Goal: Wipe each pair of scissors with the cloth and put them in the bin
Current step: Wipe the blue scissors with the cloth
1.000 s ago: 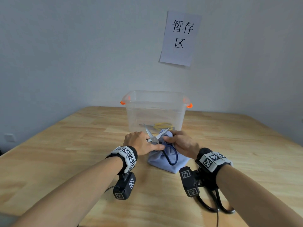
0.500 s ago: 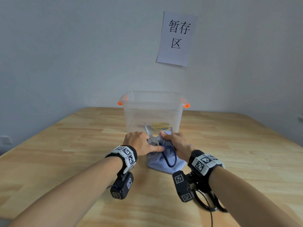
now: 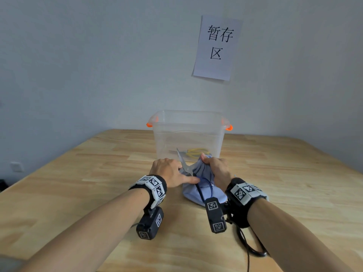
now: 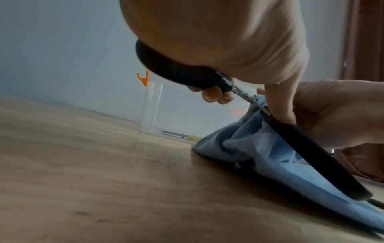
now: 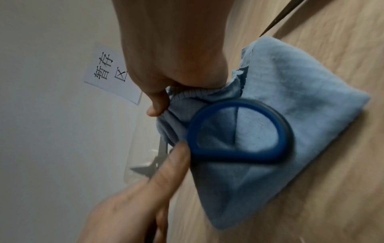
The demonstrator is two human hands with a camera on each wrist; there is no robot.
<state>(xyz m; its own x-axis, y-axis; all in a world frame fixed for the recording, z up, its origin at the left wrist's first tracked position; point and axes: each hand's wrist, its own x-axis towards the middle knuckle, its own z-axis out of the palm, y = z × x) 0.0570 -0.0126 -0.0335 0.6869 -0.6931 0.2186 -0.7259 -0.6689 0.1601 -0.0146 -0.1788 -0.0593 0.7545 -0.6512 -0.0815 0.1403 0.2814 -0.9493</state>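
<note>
Head view: at the 6 o'clock side of the clear bin [image 3: 188, 134], on the wooden table [image 3: 78, 193], the left hand [image 3: 169, 172] holds the blue-handled scissors [image 3: 185, 166], its fingers curled around one handle and thumb stretched toward the cloth [image 3: 204, 191]. One open blade points to 12 o'clock. The right hand [image 3: 217, 169] bunches the blue cloth, fingers curled and pinching it around the other blade. Yellow-handled scissors [image 3: 194, 152] lie inside the bin. More black scissors [image 3: 251, 246] lie at 5 o'clock under the right forearm.

Left wrist view: the left hand's fingers [image 4: 216, 96] wrap the dark handle; the cloth [image 4: 259, 148] drapes onto the table.

Right wrist view: the right hand's fingers [image 5: 158, 105] pinch gathered cloth; the handle loop [image 5: 239, 133] lies over it.
</note>
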